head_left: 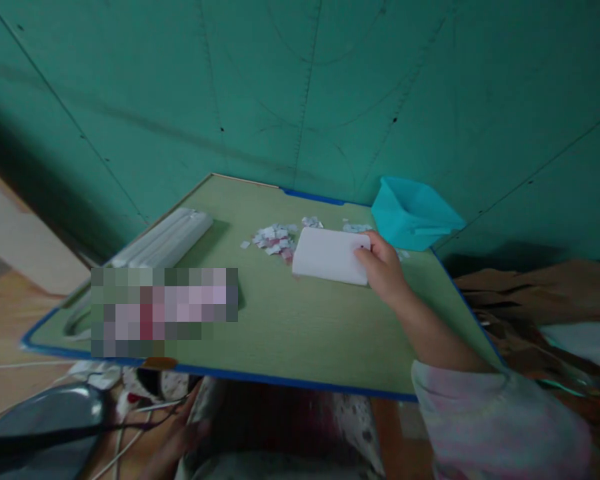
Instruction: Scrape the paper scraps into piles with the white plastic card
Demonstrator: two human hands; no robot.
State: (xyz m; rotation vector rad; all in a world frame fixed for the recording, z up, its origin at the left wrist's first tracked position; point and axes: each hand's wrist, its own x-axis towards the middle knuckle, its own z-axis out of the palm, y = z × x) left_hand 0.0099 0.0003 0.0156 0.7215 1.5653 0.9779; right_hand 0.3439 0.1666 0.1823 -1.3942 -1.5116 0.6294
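My right hand (377, 260) grips the right edge of a flat, white, rectangular item (330, 255), its thumb on top. The item is over the middle of the green table (300, 327). Just behind and left of it lies a heap of small pale paper-like pieces (275, 240), with a few pinkish ones. Smaller clusters of pieces (311, 222) sit farther back. A turquoise open container (413, 210) stands behind my right hand at the table's back right. My left hand (193, 433) is low, below the table's front edge, dark and blurred, so its fingers cannot be made out.
A long white wrapped bundle (165, 239) lies at the table's left, with a pixelated object (180, 303) in front of it. A green wall (300, 87) rises behind. Cables and a dark rounded object (45, 427) are at lower left; brown sheets (540, 293) lie at right.
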